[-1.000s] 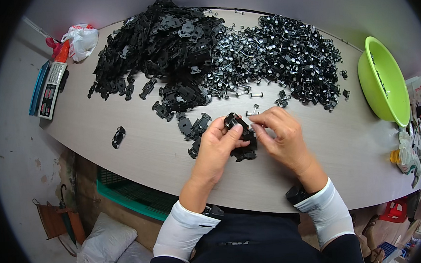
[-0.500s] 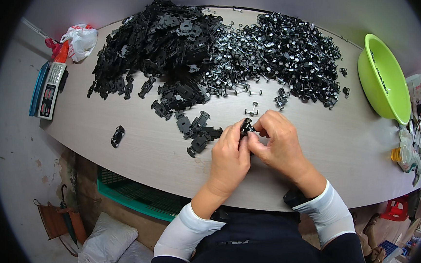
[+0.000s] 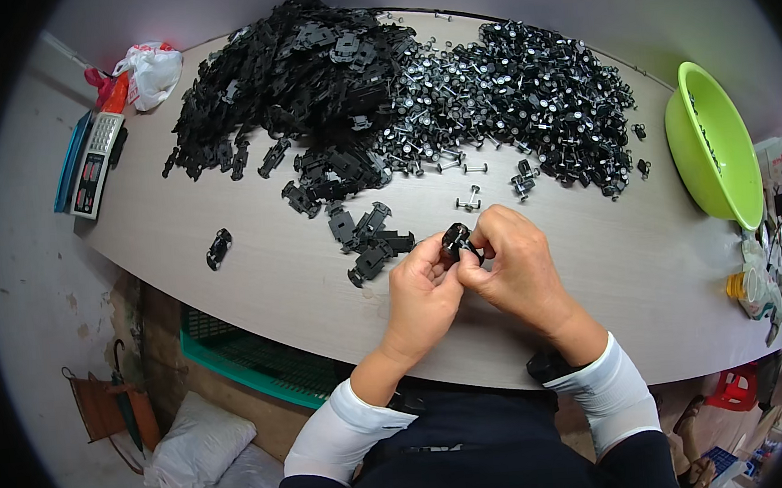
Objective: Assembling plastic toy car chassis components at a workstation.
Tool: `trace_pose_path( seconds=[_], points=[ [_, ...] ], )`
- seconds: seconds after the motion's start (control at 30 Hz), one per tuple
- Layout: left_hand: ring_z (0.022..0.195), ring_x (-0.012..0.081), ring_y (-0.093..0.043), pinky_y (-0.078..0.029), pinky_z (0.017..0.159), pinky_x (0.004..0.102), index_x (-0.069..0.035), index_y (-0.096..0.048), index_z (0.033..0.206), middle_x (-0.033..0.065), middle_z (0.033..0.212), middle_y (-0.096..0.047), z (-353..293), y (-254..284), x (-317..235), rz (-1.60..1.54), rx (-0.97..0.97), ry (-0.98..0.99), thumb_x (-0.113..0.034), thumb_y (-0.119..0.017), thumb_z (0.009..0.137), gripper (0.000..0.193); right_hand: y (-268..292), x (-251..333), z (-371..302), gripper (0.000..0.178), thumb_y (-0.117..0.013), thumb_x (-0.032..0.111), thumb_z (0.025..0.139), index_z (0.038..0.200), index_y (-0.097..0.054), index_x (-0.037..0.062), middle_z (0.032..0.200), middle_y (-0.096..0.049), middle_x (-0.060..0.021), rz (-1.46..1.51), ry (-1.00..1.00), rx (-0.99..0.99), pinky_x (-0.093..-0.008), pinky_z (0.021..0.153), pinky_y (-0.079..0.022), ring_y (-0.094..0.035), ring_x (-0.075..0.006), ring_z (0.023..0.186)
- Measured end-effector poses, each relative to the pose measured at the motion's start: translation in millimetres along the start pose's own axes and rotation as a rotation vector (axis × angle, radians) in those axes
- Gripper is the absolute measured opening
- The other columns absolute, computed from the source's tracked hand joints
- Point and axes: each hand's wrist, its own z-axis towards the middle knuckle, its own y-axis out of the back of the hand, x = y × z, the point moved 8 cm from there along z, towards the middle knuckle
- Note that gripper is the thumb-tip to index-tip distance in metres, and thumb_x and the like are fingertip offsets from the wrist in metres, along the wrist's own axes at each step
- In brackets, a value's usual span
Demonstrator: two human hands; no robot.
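Both hands meet above the table (image 3: pixel 258 289) near its front edge. The left hand (image 3: pixel 422 301) and right hand (image 3: pixel 515 267) each keep a fingertip grip on one small black part (image 3: pixel 453 240) (details unclear). Loose black frames (image 3: pixel 368 241) lie just left.

Hands: left hand (image 3: pixel 422 292) and right hand (image 3: pixel 515 267) meet in the middle of the frame, both pinching one small black part (image 3: pixel 453 238).
Counter (image 3: pixel 259 299): pale and long.
Top middle: big pile of black parts (image 3: pixel 298 78).
Right edge: green bowl (image 3: pixel 710 145).
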Motion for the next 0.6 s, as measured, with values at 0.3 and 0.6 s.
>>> trace_pose_path(
  seconds=[0.3, 0.6],
  points=[
    [0.086, 0.0061, -0.064, -0.052, 0.073, 0.0200, 0.007, -0.063, 0.117, 0.0041, 0.099, -0.069, -4, 0, -6, -0.035, -0.109, -0.115, 0.004, -0.061, 0.093, 0.024, -8, -3, -5, 0.021, -0.070, 0.003, 0.072, 0.076, -0.050, 0.0021, 0.074, -0.053, -0.0129, -0.033, 0.022, -0.018, -0.0437, 0.065, -0.047, -0.055, -0.0329, 0.070],
    [0.087, 0.0082, -0.064, -0.054, 0.077, 0.0223, 0.003, -0.062, 0.116, 0.0045, 0.099, -0.068, 17, 21, -1, -0.243, 0.066, 0.106, -0.011, -0.063, 0.100, 0.022, -15, -2, 0, 0.017, -0.074, 0.003, 0.079, 0.082, -0.057, 0.0011, 0.078, -0.058, -0.0118, 0.116, 0.046, -0.015, -0.0397, 0.064, -0.048, -0.059, -0.0297, 0.072]
  ],
)
